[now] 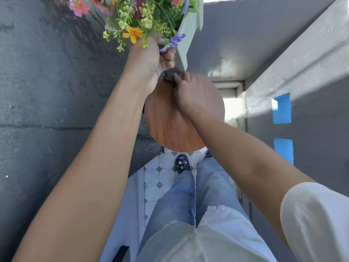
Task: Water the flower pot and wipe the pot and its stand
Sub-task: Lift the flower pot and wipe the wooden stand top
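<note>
A pale green box-shaped flower pot (186, 37) full of mixed flowers (139, 19) is held up at the top of the view, tilted, above the stand. My left hand (151, 61) grips the pot from below at its near lower corner. The stand is a round wooden top (170, 125) below the pot. My right hand (186, 91) presses a dark cloth (170, 74) onto the far edge of the wooden top, right under the lifted pot. Most of the cloth is hidden under my fingers.
A dark grey wall (47, 91) fills the left side and a pale wall with blue tape strips (282, 108) rises on the right. Below the stand lies a white tiled floor (156, 178), with my jeans-clad legs and a dark shoe (181, 164).
</note>
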`<state>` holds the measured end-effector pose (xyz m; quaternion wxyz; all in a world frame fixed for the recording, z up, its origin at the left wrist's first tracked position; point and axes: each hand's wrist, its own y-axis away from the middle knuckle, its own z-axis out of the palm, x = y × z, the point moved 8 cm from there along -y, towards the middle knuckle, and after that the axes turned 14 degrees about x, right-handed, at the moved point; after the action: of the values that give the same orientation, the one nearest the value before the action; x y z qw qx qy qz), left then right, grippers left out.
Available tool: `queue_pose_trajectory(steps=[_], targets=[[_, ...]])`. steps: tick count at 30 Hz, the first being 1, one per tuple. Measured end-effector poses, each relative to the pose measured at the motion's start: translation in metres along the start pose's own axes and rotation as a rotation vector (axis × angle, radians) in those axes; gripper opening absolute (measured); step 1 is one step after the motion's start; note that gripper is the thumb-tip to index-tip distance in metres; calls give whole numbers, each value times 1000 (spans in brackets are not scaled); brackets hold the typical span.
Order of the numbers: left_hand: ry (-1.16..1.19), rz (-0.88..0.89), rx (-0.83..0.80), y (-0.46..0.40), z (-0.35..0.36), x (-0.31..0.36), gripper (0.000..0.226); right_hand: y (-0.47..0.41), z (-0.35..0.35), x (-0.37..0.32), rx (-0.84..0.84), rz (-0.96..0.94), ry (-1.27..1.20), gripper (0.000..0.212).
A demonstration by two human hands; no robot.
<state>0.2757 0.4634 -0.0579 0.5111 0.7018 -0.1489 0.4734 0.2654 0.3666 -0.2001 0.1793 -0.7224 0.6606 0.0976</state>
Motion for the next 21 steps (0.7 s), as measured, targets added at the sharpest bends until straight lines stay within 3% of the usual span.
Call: queue_pose_trajectory(steps=[2,4,8,14,16,18,21], targets=[[-19,-1,0,-1,-1,-2,32,27,35,-32,-157,-34,-129,53],[-34,4,-6,0,-2,-4,33,66,56,-60,-261,-159,-183,51],[-76,26,-5,3,-6,-14,32,132,47,-56,-286,-309,-227,43],[-182,52,12,15,-26,-66,34,140,-2,91,-20,170,-180,43],[-231,9,80,21,-37,-95,29,146,-9,103,16,240,-176,41],[-222,-58,134,30,-45,-120,40,158,-11,101,33,296,-196,41],[-252,-109,115,53,-43,-144,37,184,-13,100,19,384,-247,40]])
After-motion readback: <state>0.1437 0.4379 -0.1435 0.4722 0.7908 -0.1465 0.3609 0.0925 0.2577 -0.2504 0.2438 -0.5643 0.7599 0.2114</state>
